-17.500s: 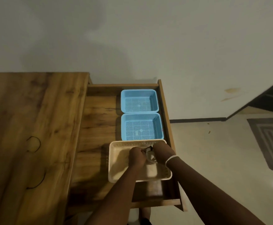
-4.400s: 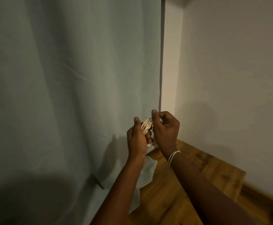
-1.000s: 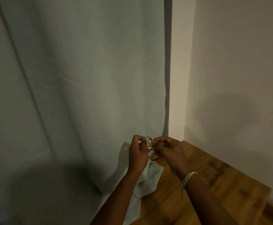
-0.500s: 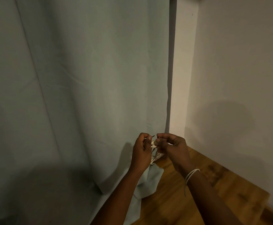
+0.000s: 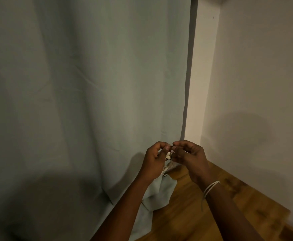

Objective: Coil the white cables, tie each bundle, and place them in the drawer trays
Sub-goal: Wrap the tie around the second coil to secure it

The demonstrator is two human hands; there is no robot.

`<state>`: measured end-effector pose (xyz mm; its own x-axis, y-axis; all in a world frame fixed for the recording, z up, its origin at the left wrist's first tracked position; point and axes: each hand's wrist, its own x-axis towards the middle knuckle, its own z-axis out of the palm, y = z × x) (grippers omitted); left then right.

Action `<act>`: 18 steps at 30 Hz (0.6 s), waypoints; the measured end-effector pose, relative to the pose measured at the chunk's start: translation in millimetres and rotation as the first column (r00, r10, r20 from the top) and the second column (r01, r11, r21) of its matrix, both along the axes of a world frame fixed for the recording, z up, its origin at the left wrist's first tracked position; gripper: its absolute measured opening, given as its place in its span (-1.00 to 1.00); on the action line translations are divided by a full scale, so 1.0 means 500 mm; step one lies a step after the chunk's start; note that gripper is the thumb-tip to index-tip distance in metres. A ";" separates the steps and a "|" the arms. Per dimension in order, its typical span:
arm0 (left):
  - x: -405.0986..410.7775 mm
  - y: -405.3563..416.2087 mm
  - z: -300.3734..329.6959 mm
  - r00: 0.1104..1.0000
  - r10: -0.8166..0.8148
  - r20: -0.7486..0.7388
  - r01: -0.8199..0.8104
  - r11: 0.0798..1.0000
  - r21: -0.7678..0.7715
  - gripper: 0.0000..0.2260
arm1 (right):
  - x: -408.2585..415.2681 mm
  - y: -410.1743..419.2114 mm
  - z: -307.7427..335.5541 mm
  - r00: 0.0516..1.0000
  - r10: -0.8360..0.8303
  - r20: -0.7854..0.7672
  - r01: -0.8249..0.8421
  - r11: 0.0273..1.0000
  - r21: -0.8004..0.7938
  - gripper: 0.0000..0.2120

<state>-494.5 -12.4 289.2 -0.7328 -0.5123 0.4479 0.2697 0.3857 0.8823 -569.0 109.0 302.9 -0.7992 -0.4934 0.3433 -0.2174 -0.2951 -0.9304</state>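
A small coiled bundle of white cable (image 5: 168, 155) shows between my two hands, mostly hidden by the fingers. My left hand (image 5: 154, 159) curls round the bundle from the left. My right hand (image 5: 188, 156) pinches a thin dark tie (image 5: 171, 146) at the top of the bundle with thumb and forefinger. Loose white cable strands (image 5: 167, 168) hang below the left palm. The drawer and its trays are out of view.
A grey-green curtain (image 5: 90, 101) fills the left and middle, its hem lying on the wooden surface (image 5: 194, 214) below my hands. A pale wall (image 5: 255, 84) meets the wood at the right. A white band (image 5: 210, 187) circles my right wrist.
Both hands have drawn closer together, fingertips now meeting over the bundle. Seventeen seconds ago the hands were in a cream tray in the open drawer; now the view faces the curtain.
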 end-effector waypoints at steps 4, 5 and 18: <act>0.009 -0.002 0.002 1.000 0.001 -0.012 -0.001 0.999 0.046 -0.85 | 0.003 -0.001 0.004 1.000 -0.021 0.003 0.021 1.000 -0.002 -0.89; 0.009 -0.004 0.001 1.000 0.017 -0.009 -0.017 0.999 0.041 -0.85 | 0.005 -0.002 0.005 0.999 -0.029 -0.012 0.029 1.000 -0.005 -0.90; 0.025 -0.005 0.014 0.999 0.035 -0.014 -0.031 0.974 0.225 -0.90 | -0.001 -0.009 0.002 0.983 -0.031 -0.183 0.033 0.999 0.007 -0.86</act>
<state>-481.9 -14.7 296.4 -0.7066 -0.6248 0.3320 0.2770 0.1875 0.9424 -569.7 104.4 303.9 -0.7389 -0.4724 0.4805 -0.3937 -0.2761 -0.8768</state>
